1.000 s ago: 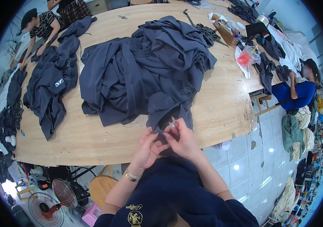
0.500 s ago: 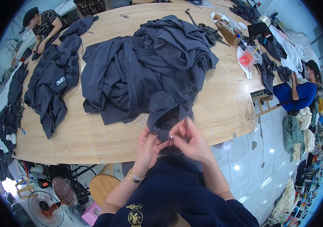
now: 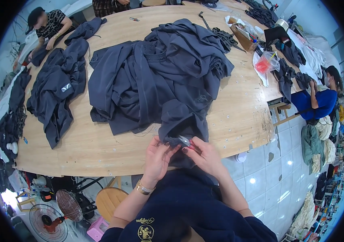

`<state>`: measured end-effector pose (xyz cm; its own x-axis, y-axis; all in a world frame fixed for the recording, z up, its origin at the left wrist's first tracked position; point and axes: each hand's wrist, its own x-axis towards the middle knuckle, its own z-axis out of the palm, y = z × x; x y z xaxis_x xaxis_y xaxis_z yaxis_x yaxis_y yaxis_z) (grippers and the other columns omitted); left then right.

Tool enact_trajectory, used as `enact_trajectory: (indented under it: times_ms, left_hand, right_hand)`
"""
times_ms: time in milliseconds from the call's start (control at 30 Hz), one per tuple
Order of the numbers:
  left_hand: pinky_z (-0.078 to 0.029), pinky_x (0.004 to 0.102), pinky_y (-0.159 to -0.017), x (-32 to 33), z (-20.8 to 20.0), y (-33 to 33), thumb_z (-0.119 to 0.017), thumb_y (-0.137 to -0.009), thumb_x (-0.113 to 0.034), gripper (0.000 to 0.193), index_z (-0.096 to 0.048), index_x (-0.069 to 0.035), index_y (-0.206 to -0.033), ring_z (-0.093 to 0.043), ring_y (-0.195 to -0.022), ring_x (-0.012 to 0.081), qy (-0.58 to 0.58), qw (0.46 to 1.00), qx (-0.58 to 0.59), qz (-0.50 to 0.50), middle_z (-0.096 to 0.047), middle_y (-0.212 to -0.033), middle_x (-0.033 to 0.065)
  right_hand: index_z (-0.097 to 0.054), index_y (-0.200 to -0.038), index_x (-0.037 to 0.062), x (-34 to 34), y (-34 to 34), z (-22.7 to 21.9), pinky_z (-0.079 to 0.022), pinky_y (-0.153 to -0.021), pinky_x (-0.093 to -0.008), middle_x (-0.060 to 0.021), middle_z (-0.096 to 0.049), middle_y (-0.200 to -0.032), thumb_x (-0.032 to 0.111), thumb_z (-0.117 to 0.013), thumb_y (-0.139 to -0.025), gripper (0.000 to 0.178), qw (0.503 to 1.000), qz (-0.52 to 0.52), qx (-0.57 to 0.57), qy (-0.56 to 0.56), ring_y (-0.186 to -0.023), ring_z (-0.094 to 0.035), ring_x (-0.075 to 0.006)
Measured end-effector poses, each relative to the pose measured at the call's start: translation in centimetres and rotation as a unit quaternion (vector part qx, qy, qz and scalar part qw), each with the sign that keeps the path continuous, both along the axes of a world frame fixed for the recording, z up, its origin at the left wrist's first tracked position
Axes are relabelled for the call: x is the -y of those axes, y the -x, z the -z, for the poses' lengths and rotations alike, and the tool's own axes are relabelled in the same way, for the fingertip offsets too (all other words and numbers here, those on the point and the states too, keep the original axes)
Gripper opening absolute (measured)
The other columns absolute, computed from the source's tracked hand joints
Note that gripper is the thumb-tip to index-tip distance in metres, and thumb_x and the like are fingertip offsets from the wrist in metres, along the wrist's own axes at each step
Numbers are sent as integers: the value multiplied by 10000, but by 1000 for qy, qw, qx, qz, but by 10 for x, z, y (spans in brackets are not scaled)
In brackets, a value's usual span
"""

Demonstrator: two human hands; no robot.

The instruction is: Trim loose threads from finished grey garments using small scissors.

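The left hand point(image 3: 155, 155) pinches the dark garment's hem point(image 3: 171, 140) at the tabletop point(image 3: 99, 149) edge; just right of those fingers, the right hand point(image 3: 204, 155) grips small thread snips point(image 3: 185, 141), blades pointing left toward the hem.

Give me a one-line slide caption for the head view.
Left hand pinches a dark garment's edge while right hand works small snips at a wooden table.

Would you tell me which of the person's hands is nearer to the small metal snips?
Right. The right hand holds the small metal snips in its fingers, while the left hand pinches the dark garment edge just beside them.
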<state>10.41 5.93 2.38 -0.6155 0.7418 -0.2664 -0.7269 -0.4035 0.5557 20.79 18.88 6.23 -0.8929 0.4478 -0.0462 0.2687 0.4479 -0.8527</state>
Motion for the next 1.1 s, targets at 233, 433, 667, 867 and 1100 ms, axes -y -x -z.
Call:
enact_trajectory:
  times_ms: [233,433,667,867,1100]
  left_hand:
    - [-471,348,-877,0,4,-2,-455,-877,21,116,-464,-60,-959,-573,-920,148,5,999,-50,-7,-579,-965,65]
    - [-473,326,-860,2,4,-4,-449,-878,27,119,-463,-59,-958,-568,-911,137,14,997,-70,-6,-576,-951,55]
    - [-471,306,-849,2,8,-5,-456,-882,18,110,-464,-47,-971,-562,-899,125,6,997,-80,2,-566,-925,48]
    - [-462,254,-827,5,14,-6,-471,-874,24,114,-474,-24,-977,-547,-887,101,35,988,-147,7,-556,-907,39]
    - [-486,321,-827,3,6,-6,-452,-870,20,117,-449,-56,-959,-564,-843,121,59,987,-148,6,-530,-874,24]
  right_hand:
    - [-468,-762,21,0,-2,11,-402,-515,-386,-156,-529,-615,257,-614,-808,282,999,2,27,-17,-586,-545,-342]
    - [-510,-794,22,2,-1,8,-410,-525,-383,-152,-546,-632,265,-613,-806,265,1000,-17,18,-4,-603,-555,-344]
    - [-521,-783,28,-2,-1,13,-406,-524,-387,-150,-558,-648,293,-616,-797,282,999,-42,19,23,-611,-557,-347]
    - [-531,-769,28,-3,2,6,-398,-518,-389,-150,-553,-639,313,-617,-792,299,998,-50,23,12,-599,-547,-348]
    - [-526,-772,18,-3,1,13,-388,-507,-353,-144,-515,-608,272,-599,-819,269,998,-39,14,42,-543,-523,-295]
